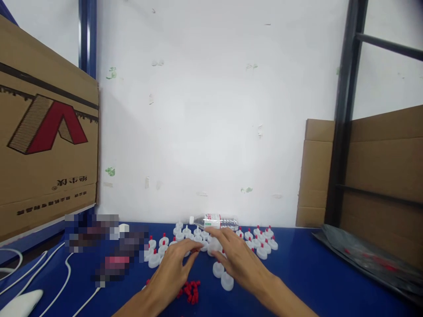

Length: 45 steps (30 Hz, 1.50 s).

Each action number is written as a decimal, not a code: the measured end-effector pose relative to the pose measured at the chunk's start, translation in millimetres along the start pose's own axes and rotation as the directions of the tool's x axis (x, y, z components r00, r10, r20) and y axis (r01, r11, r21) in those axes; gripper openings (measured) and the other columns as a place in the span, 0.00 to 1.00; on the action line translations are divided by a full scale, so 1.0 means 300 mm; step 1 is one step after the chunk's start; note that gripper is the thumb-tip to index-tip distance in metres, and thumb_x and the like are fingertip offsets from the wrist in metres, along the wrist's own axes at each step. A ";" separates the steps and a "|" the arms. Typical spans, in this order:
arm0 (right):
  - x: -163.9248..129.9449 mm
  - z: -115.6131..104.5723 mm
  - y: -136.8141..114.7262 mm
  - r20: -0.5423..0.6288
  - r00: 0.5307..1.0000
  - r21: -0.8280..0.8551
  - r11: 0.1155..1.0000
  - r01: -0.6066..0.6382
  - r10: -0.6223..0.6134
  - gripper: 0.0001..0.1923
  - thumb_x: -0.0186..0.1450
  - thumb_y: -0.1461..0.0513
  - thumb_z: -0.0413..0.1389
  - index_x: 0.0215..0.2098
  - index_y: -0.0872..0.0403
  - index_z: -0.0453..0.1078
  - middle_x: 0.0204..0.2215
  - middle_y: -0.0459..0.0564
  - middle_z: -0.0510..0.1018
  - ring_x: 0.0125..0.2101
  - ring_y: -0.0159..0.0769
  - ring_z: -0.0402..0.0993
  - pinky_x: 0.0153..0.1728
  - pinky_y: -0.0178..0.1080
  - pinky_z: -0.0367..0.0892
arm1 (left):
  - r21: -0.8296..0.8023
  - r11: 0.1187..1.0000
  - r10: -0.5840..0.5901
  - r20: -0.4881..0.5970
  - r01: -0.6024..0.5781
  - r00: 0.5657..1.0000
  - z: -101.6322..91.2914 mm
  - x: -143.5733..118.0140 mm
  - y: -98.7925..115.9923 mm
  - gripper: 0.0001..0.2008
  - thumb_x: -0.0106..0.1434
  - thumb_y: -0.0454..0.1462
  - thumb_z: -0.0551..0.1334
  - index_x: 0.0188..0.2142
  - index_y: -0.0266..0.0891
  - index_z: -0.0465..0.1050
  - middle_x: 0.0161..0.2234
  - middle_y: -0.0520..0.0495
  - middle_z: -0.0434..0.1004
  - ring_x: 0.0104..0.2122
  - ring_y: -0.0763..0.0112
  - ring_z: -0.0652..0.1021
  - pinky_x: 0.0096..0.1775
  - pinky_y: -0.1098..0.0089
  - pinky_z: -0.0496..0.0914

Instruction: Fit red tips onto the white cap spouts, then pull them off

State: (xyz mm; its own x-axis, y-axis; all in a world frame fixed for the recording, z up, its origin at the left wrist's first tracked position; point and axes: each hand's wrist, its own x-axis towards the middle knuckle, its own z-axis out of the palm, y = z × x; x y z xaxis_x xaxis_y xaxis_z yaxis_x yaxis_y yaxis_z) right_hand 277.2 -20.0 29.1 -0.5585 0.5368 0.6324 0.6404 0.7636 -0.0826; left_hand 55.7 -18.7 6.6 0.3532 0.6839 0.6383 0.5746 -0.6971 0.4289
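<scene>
Both hands work among the white caps (211, 244) on the blue tabletop (310, 273): left hand (173, 266) and right hand (236, 255) meet fingertips on one cap at 12 o'clock of the red plugs (190, 291), grip loosely pinched, seemingly mid-fitting; next calls for a plug.

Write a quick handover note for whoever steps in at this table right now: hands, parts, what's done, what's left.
Left hand: flat on the blue table, fingertips at the white caps; no clear grip visible.
Right hand: fingers spread over the caps mid-cluster; whether it holds one cannot be told.
Parts: many caps with red plugs stand in rows; loose red plugs lie near the left wrist; a bottle lies behind.
Done: most caps show a red plug.
Left: two caps by the right hand show none.
</scene>
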 end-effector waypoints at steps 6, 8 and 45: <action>-0.013 0.014 -0.024 0.052 0.993 -0.019 0.994 0.105 -0.103 0.39 0.70 0.67 0.58 0.72 0.44 0.45 0.52 0.53 0.77 0.49 0.46 0.75 0.50 0.48 0.74 | -0.066 0.997 0.022 -0.144 -0.032 0.989 -0.019 0.003 0.029 0.07 0.70 0.39 0.61 0.41 0.44 0.79 0.40 0.48 0.86 0.40 0.61 0.84 0.44 0.67 0.76; -0.012 0.017 -0.024 0.042 0.991 -0.024 0.992 0.126 -0.125 0.39 0.71 0.67 0.58 0.72 0.44 0.44 0.52 0.53 0.77 0.50 0.46 0.75 0.50 0.48 0.74 | -0.081 0.996 0.032 -0.161 -0.046 0.986 -0.021 0.002 0.032 0.08 0.70 0.40 0.61 0.39 0.44 0.80 0.39 0.49 0.86 0.39 0.61 0.84 0.44 0.67 0.76; 0.006 -0.029 0.130 -0.085 0.986 0.103 0.986 -0.132 0.141 0.12 0.76 0.61 0.44 0.51 0.50 0.68 0.46 0.53 0.79 0.47 0.42 0.76 0.50 0.44 0.68 | 0.182 0.960 0.136 0.354 -0.211 0.925 -0.113 0.022 0.006 0.13 0.75 0.32 0.51 0.41 0.42 0.75 0.40 0.46 0.77 0.42 0.60 0.73 0.45 0.63 0.65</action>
State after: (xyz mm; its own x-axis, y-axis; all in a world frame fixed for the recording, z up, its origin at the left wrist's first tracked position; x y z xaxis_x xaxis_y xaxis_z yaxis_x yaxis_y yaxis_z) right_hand 305.7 7.5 33.5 -0.4157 0.6068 0.6775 0.6509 0.7188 -0.2444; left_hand 33.8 -22.8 33.2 0.6664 0.6142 0.4227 0.6118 -0.7745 0.1610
